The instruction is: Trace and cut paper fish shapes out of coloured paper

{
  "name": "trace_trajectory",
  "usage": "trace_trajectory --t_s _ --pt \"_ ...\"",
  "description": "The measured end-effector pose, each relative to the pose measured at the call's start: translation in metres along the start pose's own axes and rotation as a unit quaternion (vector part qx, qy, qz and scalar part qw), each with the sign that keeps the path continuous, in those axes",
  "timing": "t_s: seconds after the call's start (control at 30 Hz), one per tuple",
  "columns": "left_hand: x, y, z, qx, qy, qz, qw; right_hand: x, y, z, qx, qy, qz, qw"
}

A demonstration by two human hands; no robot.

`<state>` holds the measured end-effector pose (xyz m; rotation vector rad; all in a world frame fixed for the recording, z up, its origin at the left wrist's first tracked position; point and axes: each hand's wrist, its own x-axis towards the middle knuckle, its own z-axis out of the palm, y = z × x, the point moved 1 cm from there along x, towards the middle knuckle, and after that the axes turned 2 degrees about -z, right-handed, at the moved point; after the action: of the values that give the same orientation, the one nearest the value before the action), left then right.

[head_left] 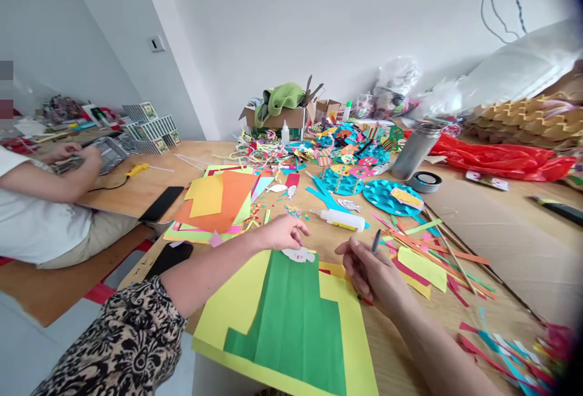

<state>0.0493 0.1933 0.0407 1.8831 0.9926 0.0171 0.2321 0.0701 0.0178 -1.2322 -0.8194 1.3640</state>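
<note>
Pen point(376, 240) sits pinched in right fingers point(354, 256); left fingers point(295, 232) are at white cutout point(300, 255), grip unclear.

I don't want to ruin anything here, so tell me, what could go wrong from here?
The small white cutout by your left hand could shift on the green paper if nudged. The white squeeze bottle lies on its side, so it might leak if uncapped. Your left forearm might knock the nearer black phone, close to the table's edge.
</note>
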Motion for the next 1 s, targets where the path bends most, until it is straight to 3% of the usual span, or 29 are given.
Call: trace_trajectory --t_s 0.27,0.47,0.67,0.83,0.93,1.0 --pt "0.003 -0.006 0.02 0.063 0.061 -0.012 0.996 0.0 -0.003 0.002 -0.011 -0.004 0.004 1.0" --pt "0.001 -0.005 0.024 0.1 0.083 0.013 0.991 -0.002 0.001 0.001 -0.103 -0.018 -0.017 0.994" --pt "-0.004 -0.004 0.019 0.089 0.069 0.023 0.993 -0.004 -0.002 0.001 -0.141 -0.001 -0.041 0.989" --pt "-0.018 0.001 0.007 -0.008 0.055 0.075 0.996 -0.004 -0.004 0.001 -0.111 0.006 -0.042 0.993" --pt "-0.034 0.011 0.007 -0.002 0.132 0.149 0.98 -0.004 -0.005 0.003 -0.11 -0.017 -0.033 0.993" --pt "-0.046 0.018 0.014 0.066 0.212 0.231 0.947 -0.004 -0.005 0.006 -0.12 -0.045 -0.014 0.992"
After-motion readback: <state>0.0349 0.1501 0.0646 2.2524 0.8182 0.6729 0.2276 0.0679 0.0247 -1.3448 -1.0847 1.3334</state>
